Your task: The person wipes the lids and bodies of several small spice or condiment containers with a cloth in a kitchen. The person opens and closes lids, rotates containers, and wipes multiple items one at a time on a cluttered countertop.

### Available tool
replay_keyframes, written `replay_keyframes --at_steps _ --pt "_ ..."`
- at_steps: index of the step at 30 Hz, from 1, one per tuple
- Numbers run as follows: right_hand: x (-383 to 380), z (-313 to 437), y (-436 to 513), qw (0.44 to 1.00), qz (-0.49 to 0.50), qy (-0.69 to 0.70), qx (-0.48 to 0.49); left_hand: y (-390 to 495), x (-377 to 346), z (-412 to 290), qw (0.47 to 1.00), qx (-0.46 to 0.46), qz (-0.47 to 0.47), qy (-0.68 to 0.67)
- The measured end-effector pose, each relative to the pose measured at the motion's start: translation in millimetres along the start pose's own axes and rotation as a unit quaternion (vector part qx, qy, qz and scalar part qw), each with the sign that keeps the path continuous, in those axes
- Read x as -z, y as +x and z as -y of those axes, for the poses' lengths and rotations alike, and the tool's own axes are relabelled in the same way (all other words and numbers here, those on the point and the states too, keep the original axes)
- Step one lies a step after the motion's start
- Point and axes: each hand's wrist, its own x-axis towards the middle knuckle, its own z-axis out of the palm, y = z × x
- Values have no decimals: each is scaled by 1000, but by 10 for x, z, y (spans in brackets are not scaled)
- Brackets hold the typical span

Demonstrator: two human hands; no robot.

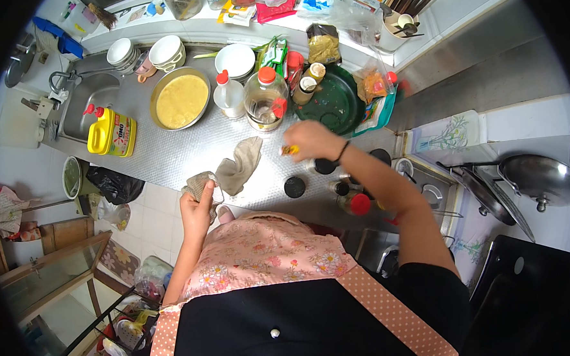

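My left hand [196, 212] grips a bunched grey-brown cloth [199, 183] at the counter's front edge. Its thumb lies on top of the fabric. A second beige cloth [241, 165] lies crumpled on the textured metal counter [143, 151], just right of it. Above the counter, my right hand [314, 140] is closed around a small yellow object [290, 150]; most of it is hidden, so its kind is unclear. Close to that hand are a clear plastic jug with a red cap [264, 101], a round black lid [294, 187] and a black-lidded jar [323, 166].
A metal basin of yellow liquid [181, 99] stands behind the left hand, with a yellow OMO detergent jug [112, 133] near the sink [94, 98]. Further right are a dark green pan [334, 98], a red-lidded jar [359, 204] and a gas stove [373, 250].
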Motion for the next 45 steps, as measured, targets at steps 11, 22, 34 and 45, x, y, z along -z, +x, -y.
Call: replay_keyframes --at_steps 11,22,34,45 --pt "134 -330 -18 956 -59 136 -253 -24 169 25 999 -23 -36 26" --pt "536 -2530 437 760 -536 130 -344 -145 164 63 999 -17 -26 12" --pt "911 -2108 578 772 -537 139 -310 -223 314 74 999 5 -40 26" --pt "2024 -613 1124 743 -520 403 -125 -63 303 176 1000 5 -18 12"
